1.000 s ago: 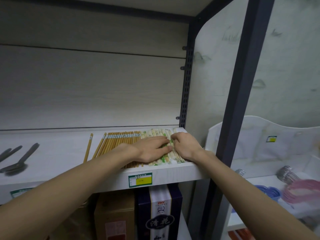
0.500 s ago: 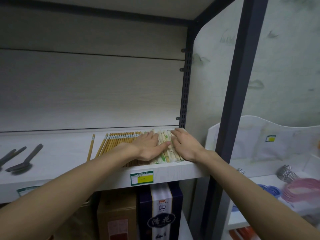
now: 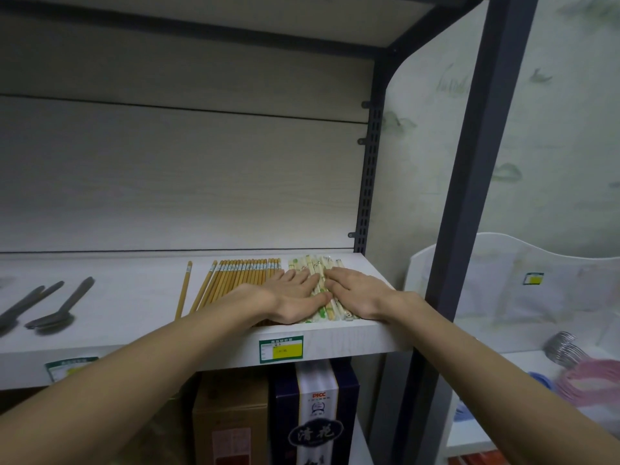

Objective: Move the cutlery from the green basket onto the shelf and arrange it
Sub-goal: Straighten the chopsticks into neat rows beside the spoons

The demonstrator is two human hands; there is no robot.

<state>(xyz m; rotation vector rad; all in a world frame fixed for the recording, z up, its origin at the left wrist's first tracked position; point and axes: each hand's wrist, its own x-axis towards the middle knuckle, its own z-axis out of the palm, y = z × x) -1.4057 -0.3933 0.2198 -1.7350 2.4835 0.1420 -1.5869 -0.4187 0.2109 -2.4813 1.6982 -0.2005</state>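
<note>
the wrapped chopsticks (image 3: 315, 286) lay in a flat batch at the right end of the shelf (image 3: 335, 340), close to the dark upright post (image 3: 469, 196). the left hand (image 3: 292, 297) lay flat on their left part, fingers straight and together, palm down. the right hand (image 3: 355, 293) lay flat on their right part, fingers straight too, the two hands nearly touching over the batch. neither pinched anything; both pressed down on the wrappers. just left of this batch sat a row of bare wooden chopsticks (image 3: 241, 280), with the left wrist over its near ends, and one single chopstick (image 3: 183, 290) lay apart from the row. farther left on the same shelf were dark spoons (image 3: 57, 310).

this looked like the arranging step: the batch was on the shelf and was being squared up. the next move probably called for evening the near ends against the shelf edge, then closing the gap to the stray stick.

the green basket was not in view, so how much cutlery remained could not be told. the hands hid the middle of the wrapped batch, the spoons were blurred, and the price label (image 3: 281, 349) was unreadable.
</note>
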